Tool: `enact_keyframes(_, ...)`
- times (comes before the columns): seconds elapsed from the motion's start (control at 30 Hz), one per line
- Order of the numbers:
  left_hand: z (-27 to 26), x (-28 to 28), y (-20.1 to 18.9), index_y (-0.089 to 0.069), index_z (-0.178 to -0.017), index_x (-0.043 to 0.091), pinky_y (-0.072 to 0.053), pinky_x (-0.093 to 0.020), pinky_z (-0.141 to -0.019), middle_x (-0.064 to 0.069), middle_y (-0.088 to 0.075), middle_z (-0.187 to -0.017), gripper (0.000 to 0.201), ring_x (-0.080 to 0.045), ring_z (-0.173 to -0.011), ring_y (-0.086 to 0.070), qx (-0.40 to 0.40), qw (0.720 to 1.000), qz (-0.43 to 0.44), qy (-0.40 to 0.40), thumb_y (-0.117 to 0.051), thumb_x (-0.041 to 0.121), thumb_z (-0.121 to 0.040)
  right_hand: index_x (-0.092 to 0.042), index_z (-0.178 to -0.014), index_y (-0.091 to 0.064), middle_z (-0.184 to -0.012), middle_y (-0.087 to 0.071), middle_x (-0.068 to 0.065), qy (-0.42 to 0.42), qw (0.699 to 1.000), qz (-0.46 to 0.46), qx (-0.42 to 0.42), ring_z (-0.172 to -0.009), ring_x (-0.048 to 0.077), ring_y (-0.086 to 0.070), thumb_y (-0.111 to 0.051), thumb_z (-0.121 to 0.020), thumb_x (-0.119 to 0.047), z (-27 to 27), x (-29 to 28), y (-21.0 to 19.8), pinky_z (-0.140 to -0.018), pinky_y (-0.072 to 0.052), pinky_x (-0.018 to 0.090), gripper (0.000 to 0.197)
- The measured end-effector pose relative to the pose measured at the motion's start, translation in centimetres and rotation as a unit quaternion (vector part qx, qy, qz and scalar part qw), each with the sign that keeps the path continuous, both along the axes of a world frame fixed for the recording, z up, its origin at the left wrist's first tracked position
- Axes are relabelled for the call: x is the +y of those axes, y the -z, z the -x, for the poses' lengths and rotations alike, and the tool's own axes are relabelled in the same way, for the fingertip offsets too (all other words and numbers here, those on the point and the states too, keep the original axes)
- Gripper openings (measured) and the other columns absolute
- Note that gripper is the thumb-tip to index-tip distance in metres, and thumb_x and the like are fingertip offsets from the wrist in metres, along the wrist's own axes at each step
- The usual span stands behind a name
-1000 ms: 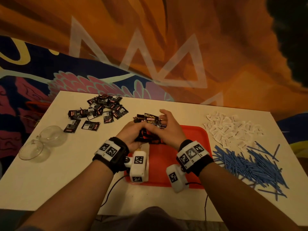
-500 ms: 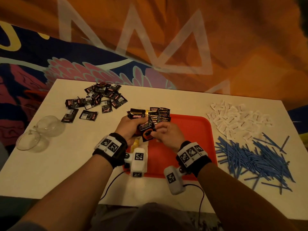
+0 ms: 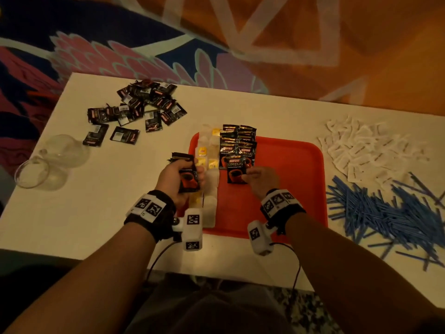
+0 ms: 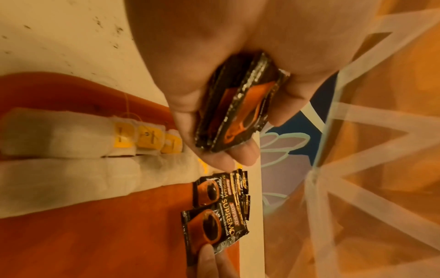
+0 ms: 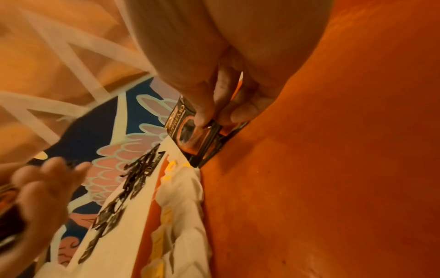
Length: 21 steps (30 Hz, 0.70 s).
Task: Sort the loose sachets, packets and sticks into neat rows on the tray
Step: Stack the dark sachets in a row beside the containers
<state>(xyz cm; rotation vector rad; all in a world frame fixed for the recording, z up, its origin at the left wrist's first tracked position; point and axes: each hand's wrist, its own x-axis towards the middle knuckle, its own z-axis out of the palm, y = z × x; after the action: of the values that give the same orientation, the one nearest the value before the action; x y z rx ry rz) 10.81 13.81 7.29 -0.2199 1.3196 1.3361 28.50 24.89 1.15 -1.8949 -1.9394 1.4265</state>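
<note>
Right hand (image 3: 261,180) fingers (image 5: 204,112) pinch the coffee sachet (image 3: 237,172) — flat on the tray (image 3: 289,189).

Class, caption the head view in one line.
Right hand lays a coffee sachet on the red tray.

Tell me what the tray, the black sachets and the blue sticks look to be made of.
Tray: likely moulded plastic, smooth red-orange, rounded corners and a raised rim.
Black sachets: glossy printed foil or plastic film, with crimped edges and glints.
Blue sticks: thin, straight and matte; paper or plastic, cannot tell which.
</note>
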Motion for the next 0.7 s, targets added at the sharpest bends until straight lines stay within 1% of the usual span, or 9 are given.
enact_keyframes(0.07, 0.1, -0.7, 0.5, -0.057, -0.097, 0.010, -0.052, -0.026, -0.056, -0.006, -0.061, -0.073, 0.017, -0.018, -0.060, -0.058, 0.004, 1.000, 0.002, -0.006, -0.042, 0.015, -0.098, -0.020, -0.109, -0.069, -0.114, -0.064, -0.008, 0.013, 1.000, 0.013, -0.009, -0.093, 0.004, -0.051, -0.069, -0.090, -0.027, 0.9, 0.5, 0.6, -0.071, -0.040, 0.015, 0.021)
enact_keyframes(0.13, 0.4, -1.3, 1.1, -0.060, -0.103, 0.008, -0.055, -0.027, -0.057, -0.007, -0.066, -0.075, 0.019, -0.018, -0.061, -0.062, 0.023, 1.000, 0.017, -0.009, -0.043, 0.015, -0.098, -0.020, -0.108, -0.069, -0.102, -0.058, -0.010, 0.017, 1.000, 0.020, -0.014, -0.090, 0.003, -0.048, -0.069, -0.090, -0.028, 1.8, 0.9, 1.2, -0.058, -0.034, 0.012, 0.021)
enact_keyframes(0.17, 0.7, -1.5, 1.4, -0.062, -0.105, 0.007, -0.056, -0.029, -0.057, -0.008, -0.068, -0.076, 0.021, -0.019, -0.061, -0.064, 0.036, 0.999, 0.024, -0.008, -0.043, 0.014, -0.098, -0.019, -0.107, -0.069, -0.100, -0.055, -0.010, 0.020, 1.000, 0.020, -0.013, -0.090, 0.003, -0.048, -0.070, -0.089, -0.029, 2.3, 1.1, 1.5, -0.057, -0.033, 0.012, 0.021)
enact_keyframes(0.27, 1.3, -2.2, 2.2, -0.063, -0.103, 0.005, -0.058, -0.028, -0.056, -0.008, -0.071, -0.075, 0.021, -0.019, -0.060, -0.066, 0.060, 0.998, 0.033, -0.005, -0.044, 0.013, -0.100, -0.017, -0.102, -0.071, -0.101, -0.058, -0.010, 0.052, 0.998, 0.020, 0.003, -0.092, 0.006, -0.051, -0.074, -0.085, -0.028, 3.7, 1.4, 2.6, -0.073, -0.042, 0.018, 0.020)
enact_keyframes(0.3, 1.5, -2.4, 2.4, -0.063, -0.102, 0.005, -0.058, -0.029, -0.056, -0.009, -0.071, -0.075, 0.021, -0.019, -0.060, -0.067, 0.064, 0.997, 0.037, -0.005, -0.044, 0.013, -0.100, -0.018, -0.100, -0.071, -0.101, -0.060, -0.009, 0.062, 0.998, 0.020, 0.001, -0.091, 0.007, -0.053, -0.075, -0.084, -0.029, 4.1, 1.4, 2.8, -0.074, -0.044, 0.021, 0.020)
enact_keyframes(0.43, 2.2, -3.1, 2.8, -0.064, -0.104, 0.005, -0.058, -0.030, -0.055, -0.010, -0.071, -0.078, 0.021, -0.020, -0.061, -0.067, 0.063, 0.997, 0.039, -0.013, -0.045, 0.013, -0.099, -0.019, -0.097, -0.070, -0.097, -0.065, -0.006, 0.094, 0.995, 0.018, -0.010, -0.082, 0.007, -0.055, -0.077, -0.083, -0.029, 4.9, 1.4, 3.5, -0.074, -0.050, 0.025, 0.019)
enact_keyframes(0.5, 2.5, -3.4, 3.0, -0.064, -0.103, 0.005, -0.059, -0.029, -0.055, -0.010, -0.071, -0.076, 0.021, -0.019, -0.059, -0.067, 0.062, 0.997, 0.035, -0.015, -0.044, 0.012, -0.100, -0.019, -0.097, -0.070, -0.100, -0.066, -0.005, 0.098, 0.995, 0.011, -0.018, -0.080, 0.006, -0.054, -0.077, -0.083, -0.028, 4.9, 1.4, 3.8, -0.068, -0.047, 0.022, 0.018)
enact_keyframes(0.57, 2.6, -3.6, 3.1, -0.064, -0.103, 0.006, -0.059, -0.028, -0.056, -0.009, -0.071, -0.075, 0.022, -0.019, -0.060, -0.068, 0.065, 0.997, 0.034, -0.011, -0.044, 0.012, -0.099, -0.018, -0.098, -0.070, -0.105, -0.066, -0.005, 0.087, 0.995, 0.001, -0.038, -0.086, 0.007, -0.054, -0.077, -0.083, -0.029, 4.9, 1.3, 3.8, -0.068, -0.043, 0.020, 0.019)
enact_keyframes(0.7, 2.7, -3.8, 3.3, -0.065, -0.106, 0.005, -0.060, -0.030, -0.058, -0.010, -0.073, -0.079, 0.023, -0.020, -0.063, -0.069, 0.071, 0.997, 0.038, -0.003, -0.044, 0.011, -0.100, -0.019, -0.101, -0.071, -0.116, -0.066, -0.004, 0.077, 0.995, -0.007, -0.057, -0.097, 0.010, -0.058, -0.076, -0.084, -0.031, 4.8, 1.2, 3.6, -0.072, -0.042, 0.020, 0.022)
